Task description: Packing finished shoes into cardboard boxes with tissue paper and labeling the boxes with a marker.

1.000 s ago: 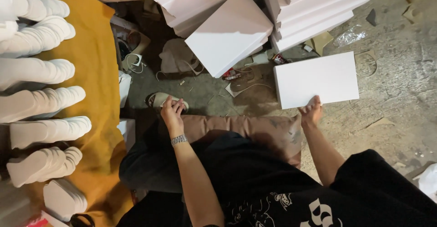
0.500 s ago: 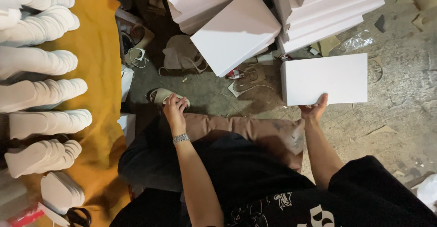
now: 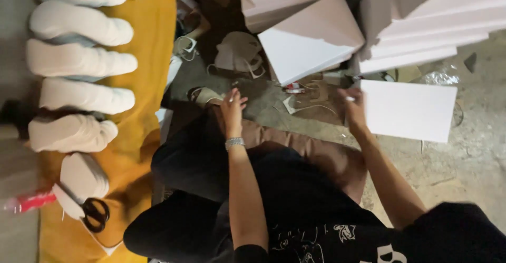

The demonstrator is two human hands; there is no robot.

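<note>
The person is sitting on the concrete floor (image 3: 474, 168) with legs folded, looking down over their own arms. The right hand (image 3: 354, 107) is gripping a flat white sheet of board (image 3: 411, 110) by its left edge, fingers closed on that edge, so the sheet is hanging out to the right just above the floor and staying level. Holding it by one edge is leaving the rest of the white face untouched.

The left hand (image 3: 233, 107) is resting on the bent knee, fingers loosely curled and holding nothing that can be made out; a metal bracelet (image 3: 234, 142) is sitting on the wrist. It seems to be steadying the body while the other arm is reaching out. A sandal (image 3: 203, 95) is lying just beside this hand.

Ahead of the knees, more white boards (image 3: 311, 41) are leaning in an untidy pile, and a neater stack (image 3: 427, 25) is lying to their right, near the held sheet. On the left, a row of white moulded foam forms (image 3: 79, 62) is lying side by side on a yellow cloth (image 3: 142, 131). Black-handled scissors (image 3: 95, 214) are lying on that cloth, well apart from both hands.
</note>
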